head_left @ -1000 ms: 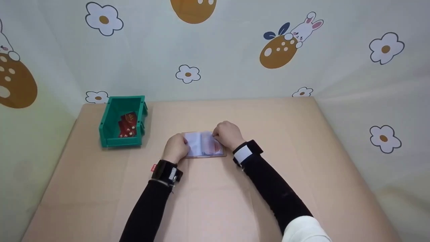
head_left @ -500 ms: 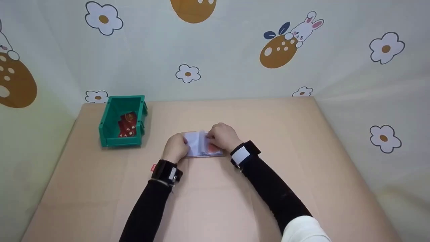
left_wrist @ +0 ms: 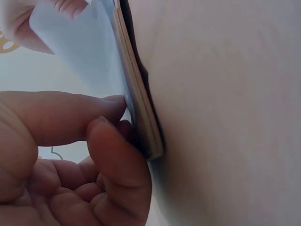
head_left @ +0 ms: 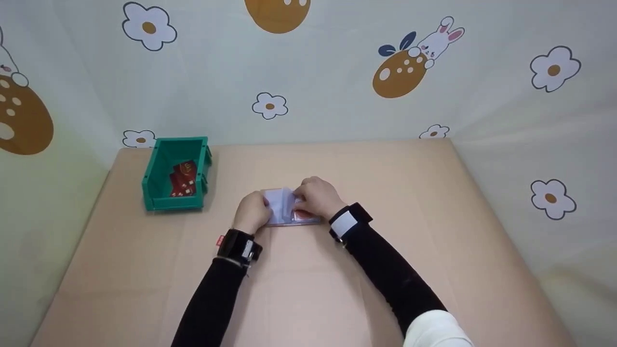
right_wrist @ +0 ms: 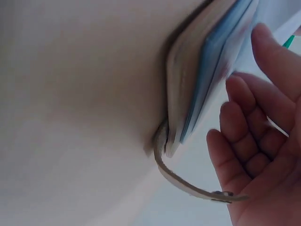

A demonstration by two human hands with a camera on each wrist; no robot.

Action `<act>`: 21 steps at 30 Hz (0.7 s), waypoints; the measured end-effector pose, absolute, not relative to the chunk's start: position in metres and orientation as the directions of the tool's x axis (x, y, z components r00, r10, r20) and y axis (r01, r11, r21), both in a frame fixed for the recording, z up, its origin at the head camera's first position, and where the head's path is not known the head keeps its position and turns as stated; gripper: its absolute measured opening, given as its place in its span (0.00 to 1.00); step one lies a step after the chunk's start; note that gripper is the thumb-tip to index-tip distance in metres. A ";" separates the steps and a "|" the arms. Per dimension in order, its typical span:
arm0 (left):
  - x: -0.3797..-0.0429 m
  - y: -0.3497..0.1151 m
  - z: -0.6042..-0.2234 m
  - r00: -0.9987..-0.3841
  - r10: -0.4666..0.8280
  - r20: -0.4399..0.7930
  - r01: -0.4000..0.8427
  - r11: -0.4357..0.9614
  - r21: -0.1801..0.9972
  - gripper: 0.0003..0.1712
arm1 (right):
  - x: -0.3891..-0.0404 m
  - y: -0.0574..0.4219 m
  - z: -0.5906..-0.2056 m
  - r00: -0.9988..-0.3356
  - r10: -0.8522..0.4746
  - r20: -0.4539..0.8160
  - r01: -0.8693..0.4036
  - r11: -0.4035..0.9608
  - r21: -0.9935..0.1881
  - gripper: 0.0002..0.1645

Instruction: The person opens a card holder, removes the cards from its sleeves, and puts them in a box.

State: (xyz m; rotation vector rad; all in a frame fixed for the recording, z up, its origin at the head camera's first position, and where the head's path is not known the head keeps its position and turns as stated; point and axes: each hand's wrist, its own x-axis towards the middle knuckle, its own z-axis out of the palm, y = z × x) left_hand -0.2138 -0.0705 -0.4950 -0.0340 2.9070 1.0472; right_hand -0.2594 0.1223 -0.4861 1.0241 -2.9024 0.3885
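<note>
A card holder [head_left: 277, 206] with clear plastic sleeves lies spread on the table in front of me, its tan cover showing edge-on in the left wrist view. My left hand [head_left: 251, 212] pinches its left edge between thumb and finger. Over the right half, my right hand [head_left: 319, 196] holds a raised clear sleeve [head_left: 288, 203], which bends up near the middle. Below that hand, a reddish card [head_left: 302, 214] shows in part on the right side. The right wrist view shows the stacked sleeves [right_wrist: 221, 61] and a strap with a snap [right_wrist: 188, 187] curving off the cover.
At the back left of the table stands a green bin [head_left: 173, 204] with several dark red cards [head_left: 183, 179] inside. A tan cloth [head_left: 299, 299] covers the table. Behind it hangs a pale curtain [head_left: 332, 58] printed with flowers and rabbits.
My right hand has moved slightly left, carrying the clear sleeve from the right half up toward the middle of the card holder. The left hand has stayed in place.
</note>
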 end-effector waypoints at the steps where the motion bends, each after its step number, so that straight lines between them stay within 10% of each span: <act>1: -0.214 -0.070 -0.495 -0.998 -0.004 -0.055 -0.038 0.770 0.637 0.10 | -0.259 0.122 -0.486 -0.789 -0.600 0.133 -0.614 0.758 -0.221 0.12; 21: -0.214 -0.074 -0.496 -1.000 0.020 -0.004 0.012 0.764 0.645 0.06 | -0.260 0.106 -0.490 -0.834 -0.511 0.208 -0.552 0.781 -0.293 0.11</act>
